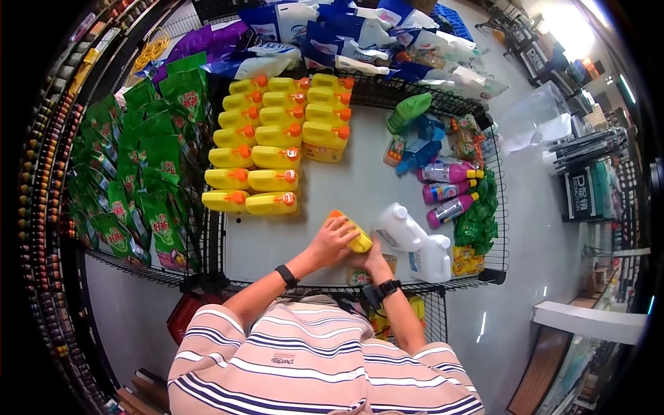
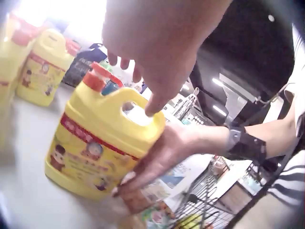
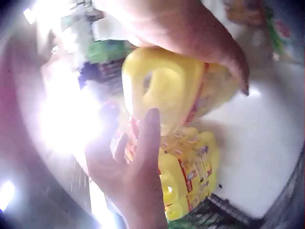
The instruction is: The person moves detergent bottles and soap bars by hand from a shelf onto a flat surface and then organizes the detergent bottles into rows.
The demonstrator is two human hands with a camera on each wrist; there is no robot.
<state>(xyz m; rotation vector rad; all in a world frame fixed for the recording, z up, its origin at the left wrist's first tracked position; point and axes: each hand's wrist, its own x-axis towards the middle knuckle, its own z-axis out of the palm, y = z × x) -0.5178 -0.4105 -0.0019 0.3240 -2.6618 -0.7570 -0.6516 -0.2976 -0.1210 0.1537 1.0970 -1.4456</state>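
A yellow detergent jug (image 2: 95, 148) with an orange cap and printed label stands tilted between both hands above the front of the white display surface (image 1: 325, 187). The right hand (image 2: 167, 148) holds it round its lower end, fingers stretched along the label side. Over the top is the left hand (image 1: 334, 240), its thumb tip right at the jug's handle in the left wrist view and its other fingers loosely spread past the cap. Matching yellow jugs (image 1: 277, 157) stand in rows at the back left. Two white jugs (image 1: 430, 259) are just right of the right hand.
A black wire rim (image 1: 501, 207) borders the display. Purple bottles (image 1: 446, 190), a blue bottle (image 1: 418, 149) and green packs (image 1: 484, 207) lie on the right. Green bags (image 1: 159, 159) fill the left bin; blue-white bags (image 1: 346, 41) line the back.
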